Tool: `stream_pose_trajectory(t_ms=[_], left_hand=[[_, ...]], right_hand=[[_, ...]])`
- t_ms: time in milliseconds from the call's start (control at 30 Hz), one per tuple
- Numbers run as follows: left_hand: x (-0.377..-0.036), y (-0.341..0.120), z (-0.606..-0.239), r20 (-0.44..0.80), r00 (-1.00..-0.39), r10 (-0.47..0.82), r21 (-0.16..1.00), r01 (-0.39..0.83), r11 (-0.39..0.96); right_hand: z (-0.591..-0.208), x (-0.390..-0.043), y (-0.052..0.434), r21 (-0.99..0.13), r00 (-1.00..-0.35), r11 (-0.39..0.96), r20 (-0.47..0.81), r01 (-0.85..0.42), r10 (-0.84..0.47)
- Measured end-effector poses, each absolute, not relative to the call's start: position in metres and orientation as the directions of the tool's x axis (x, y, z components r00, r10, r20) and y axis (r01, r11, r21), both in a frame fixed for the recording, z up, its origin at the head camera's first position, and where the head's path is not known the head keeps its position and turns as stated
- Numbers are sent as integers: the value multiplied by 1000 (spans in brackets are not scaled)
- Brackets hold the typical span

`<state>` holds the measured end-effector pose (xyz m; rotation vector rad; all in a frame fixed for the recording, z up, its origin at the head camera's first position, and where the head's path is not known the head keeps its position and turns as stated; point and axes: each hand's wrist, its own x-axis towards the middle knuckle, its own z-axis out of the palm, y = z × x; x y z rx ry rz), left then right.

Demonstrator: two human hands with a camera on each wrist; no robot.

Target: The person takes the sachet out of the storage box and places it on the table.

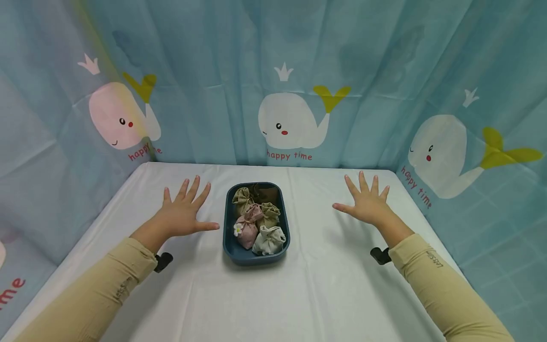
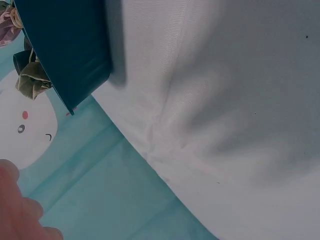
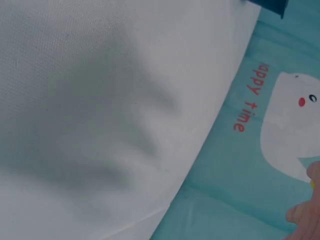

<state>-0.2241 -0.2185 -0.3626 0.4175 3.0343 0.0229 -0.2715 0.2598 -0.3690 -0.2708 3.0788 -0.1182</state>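
A dark blue tray sits mid-table and holds several small cloth pouches: olive ones, a pink one with a white flower, and a pale green one. My left hand hovers with fingers spread just left of the tray and holds nothing. My right hand is spread the same way to the right, further from the tray. In the left wrist view the tray's wall and an olive pouch show at the top left. In the right wrist view a tray corner shows.
The table carries a white cloth. Teal curtains with white whales close off the back and both sides. A small black wrist mount sits under each sleeve.
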Motion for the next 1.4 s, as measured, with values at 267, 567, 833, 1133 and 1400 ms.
stream_pose_trajectory(t_ms=[267,567,833,1133,1400], left_hand=[[-228,-216,-368,-65,-959,274,21,274,962],[-224,-205,-368,-73,-947,314,34,312,949],[-221,-196,-370,-64,-936,345,45,343,938],[-222,-186,-380,-63,-928,367,59,363,930],[-217,-176,-387,-63,-917,394,79,389,918]], right_hand=[[-368,-270,259,-72,-983,982,-42,-177,-180],[-367,-269,255,-84,-983,981,-46,-175,-179],[-369,-271,251,-78,-984,982,-31,-173,-176],[-372,-274,249,-81,-983,980,-27,-181,-184],[-372,-275,247,-66,-980,980,-45,-190,-193]])
